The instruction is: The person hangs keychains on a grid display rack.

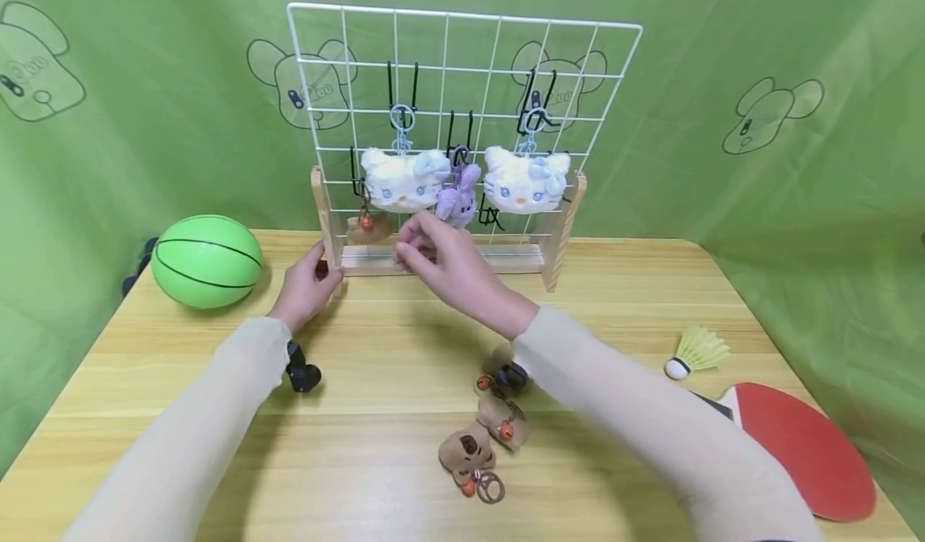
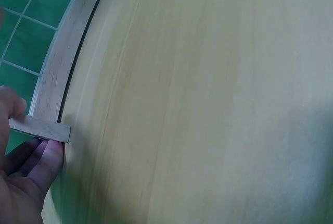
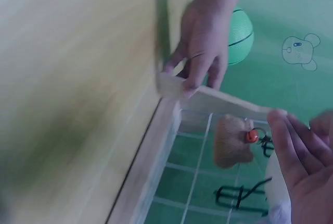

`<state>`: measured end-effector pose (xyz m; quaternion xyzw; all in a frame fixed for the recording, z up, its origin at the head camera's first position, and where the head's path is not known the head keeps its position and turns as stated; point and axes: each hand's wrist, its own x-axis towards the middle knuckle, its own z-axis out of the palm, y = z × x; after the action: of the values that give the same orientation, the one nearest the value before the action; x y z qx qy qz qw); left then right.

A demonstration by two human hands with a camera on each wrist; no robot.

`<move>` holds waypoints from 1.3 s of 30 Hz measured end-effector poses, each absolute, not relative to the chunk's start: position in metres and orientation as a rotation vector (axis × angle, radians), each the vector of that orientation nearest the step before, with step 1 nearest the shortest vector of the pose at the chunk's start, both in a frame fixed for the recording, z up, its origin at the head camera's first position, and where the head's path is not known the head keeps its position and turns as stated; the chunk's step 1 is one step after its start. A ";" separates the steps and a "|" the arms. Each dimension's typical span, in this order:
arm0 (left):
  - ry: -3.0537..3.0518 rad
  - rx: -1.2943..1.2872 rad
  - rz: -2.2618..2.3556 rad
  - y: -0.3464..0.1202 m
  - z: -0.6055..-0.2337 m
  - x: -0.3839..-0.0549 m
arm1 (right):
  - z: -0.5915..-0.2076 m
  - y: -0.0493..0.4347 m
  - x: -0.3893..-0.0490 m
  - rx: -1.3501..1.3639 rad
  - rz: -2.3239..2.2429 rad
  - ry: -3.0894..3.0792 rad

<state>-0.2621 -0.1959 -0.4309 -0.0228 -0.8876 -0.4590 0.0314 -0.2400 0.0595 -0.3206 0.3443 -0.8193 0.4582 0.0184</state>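
My left hand grips the wooden leg at the left end of a white wire display rack, thumb on one side and fingers on the other. In front of the rack is my right hand, its fingers bent loosely with nothing seen between them. Just left of it hangs a brown plush keychain with a red bell, low on the grid. Two white cat-face plush keychains with blue bows hang higher, and a purple rabbit keychain hangs between them, partly hidden behind the right hand.
Several brown plush keychains lie on the table below my right forearm. A green ball stands at left, near a small black object. At right are a yellow shuttlecock and a red paddle. Black hooks stick out from the grid.
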 end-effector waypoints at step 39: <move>-2.726 -0.067 -1.401 -0.194 -0.431 -0.260 | -0.398 0.180 -0.193 1.434 0.449 -3.007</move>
<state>-0.2605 -0.1944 -0.4306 -0.0219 -0.8886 -0.4565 0.0380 -0.1934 0.1802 -0.3980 0.4240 -0.8891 0.1327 -0.1100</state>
